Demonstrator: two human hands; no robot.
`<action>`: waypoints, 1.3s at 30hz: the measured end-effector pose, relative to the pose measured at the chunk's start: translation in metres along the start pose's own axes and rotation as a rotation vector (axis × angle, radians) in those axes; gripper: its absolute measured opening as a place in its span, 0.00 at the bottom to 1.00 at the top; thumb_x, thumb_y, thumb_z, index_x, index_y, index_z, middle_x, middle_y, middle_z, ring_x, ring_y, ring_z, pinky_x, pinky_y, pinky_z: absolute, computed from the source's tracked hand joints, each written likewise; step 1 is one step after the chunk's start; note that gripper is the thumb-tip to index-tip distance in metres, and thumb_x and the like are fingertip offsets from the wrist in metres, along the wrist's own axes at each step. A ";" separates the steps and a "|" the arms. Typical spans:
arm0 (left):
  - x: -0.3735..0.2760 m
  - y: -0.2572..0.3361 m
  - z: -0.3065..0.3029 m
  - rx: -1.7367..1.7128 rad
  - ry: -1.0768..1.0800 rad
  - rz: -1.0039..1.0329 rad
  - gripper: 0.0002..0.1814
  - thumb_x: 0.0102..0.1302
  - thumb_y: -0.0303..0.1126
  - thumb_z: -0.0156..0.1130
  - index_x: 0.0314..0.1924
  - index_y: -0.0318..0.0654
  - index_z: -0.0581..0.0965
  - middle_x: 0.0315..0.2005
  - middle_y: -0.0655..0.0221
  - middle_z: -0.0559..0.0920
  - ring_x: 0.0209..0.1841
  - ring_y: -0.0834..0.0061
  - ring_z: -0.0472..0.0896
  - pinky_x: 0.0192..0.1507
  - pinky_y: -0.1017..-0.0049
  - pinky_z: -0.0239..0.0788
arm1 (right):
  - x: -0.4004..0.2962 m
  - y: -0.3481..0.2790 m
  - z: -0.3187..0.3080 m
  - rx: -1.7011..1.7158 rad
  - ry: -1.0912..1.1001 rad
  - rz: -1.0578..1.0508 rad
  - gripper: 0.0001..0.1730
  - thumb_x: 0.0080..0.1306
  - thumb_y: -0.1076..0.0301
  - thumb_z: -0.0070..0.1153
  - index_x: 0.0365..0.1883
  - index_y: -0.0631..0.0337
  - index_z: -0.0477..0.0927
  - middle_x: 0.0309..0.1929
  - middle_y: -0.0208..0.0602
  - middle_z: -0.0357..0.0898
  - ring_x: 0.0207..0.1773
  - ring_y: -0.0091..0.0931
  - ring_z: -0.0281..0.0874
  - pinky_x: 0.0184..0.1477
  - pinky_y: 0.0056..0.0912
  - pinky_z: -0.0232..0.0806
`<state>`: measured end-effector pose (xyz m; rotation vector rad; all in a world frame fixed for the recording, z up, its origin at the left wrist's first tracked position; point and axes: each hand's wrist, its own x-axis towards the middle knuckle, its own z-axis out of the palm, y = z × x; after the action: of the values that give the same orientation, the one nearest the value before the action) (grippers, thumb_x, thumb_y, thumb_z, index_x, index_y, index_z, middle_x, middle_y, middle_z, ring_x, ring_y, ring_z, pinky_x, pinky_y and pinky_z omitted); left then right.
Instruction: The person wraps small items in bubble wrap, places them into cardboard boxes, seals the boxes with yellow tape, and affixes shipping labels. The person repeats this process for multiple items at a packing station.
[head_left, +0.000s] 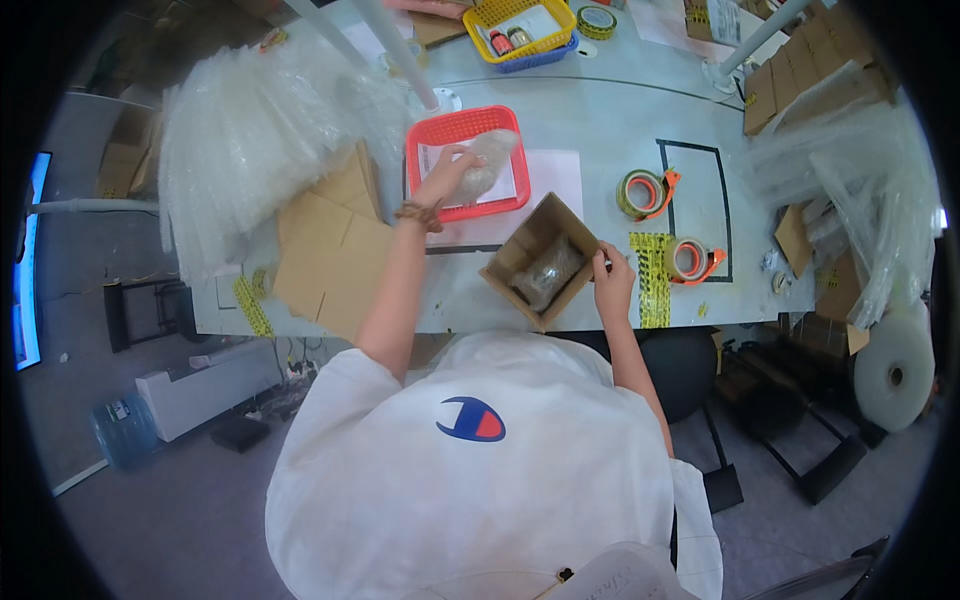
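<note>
My left hand (448, 177) grips a bubble-wrapped item (486, 166) over a red plastic basket (517, 187), where a printed sheet lies. With its fingers at the right edge of an open cardboard box (525, 238), my right hand (615, 279) holds that box. Inside the box rests another bubble-wrapped item (549, 274). The box stands tilted to my view near the table's front edge, just right of and below the basket. What is inside either wrapping cannot be made out.
Bubble wrap sheets (240, 150) and flattened cardboard (330, 255) lie on the left. Two tape rolls with orange dispensers (641, 193) (691, 260) are on the right. A yellow basket (555, 39) with small bottles stands behind, near a white post (397, 56). More bubble wrap (870, 165) hangs at right.
</note>
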<state>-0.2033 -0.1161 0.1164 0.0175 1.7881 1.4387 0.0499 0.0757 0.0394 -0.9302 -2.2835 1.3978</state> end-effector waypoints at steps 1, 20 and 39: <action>-0.034 0.021 0.007 -0.025 -0.172 0.020 0.35 0.56 0.46 0.60 0.59 0.37 0.62 0.44 0.61 0.74 0.35 0.70 0.80 0.30 0.75 0.74 | 0.000 -0.006 -0.001 0.000 -0.008 0.017 0.13 0.64 0.70 0.50 0.44 0.67 0.79 0.33 0.48 0.79 0.28 0.31 0.77 0.31 0.32 0.69; 0.025 -0.146 0.117 1.909 -0.258 0.036 0.48 0.56 0.42 0.62 0.70 0.54 0.43 0.61 0.56 0.61 0.65 0.59 0.60 0.55 0.61 0.65 | 0.006 -0.009 0.000 -0.069 -0.218 -0.098 0.19 0.59 0.74 0.49 0.50 0.63 0.79 0.27 0.47 0.75 0.28 0.34 0.76 0.34 0.36 0.68; 0.177 -0.086 -0.033 1.128 0.232 0.384 0.41 0.39 0.46 0.77 0.53 0.37 0.72 0.53 0.55 0.73 0.60 0.57 0.67 0.62 0.61 0.59 | 0.009 -0.006 -0.031 -0.155 -0.271 -0.134 0.15 0.61 0.77 0.49 0.46 0.70 0.78 0.28 0.49 0.74 0.29 0.39 0.74 0.33 0.39 0.66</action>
<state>-0.3000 -0.0877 -0.0555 0.8296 2.6666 0.4808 0.0587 0.1011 0.0585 -0.6472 -2.6315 1.3761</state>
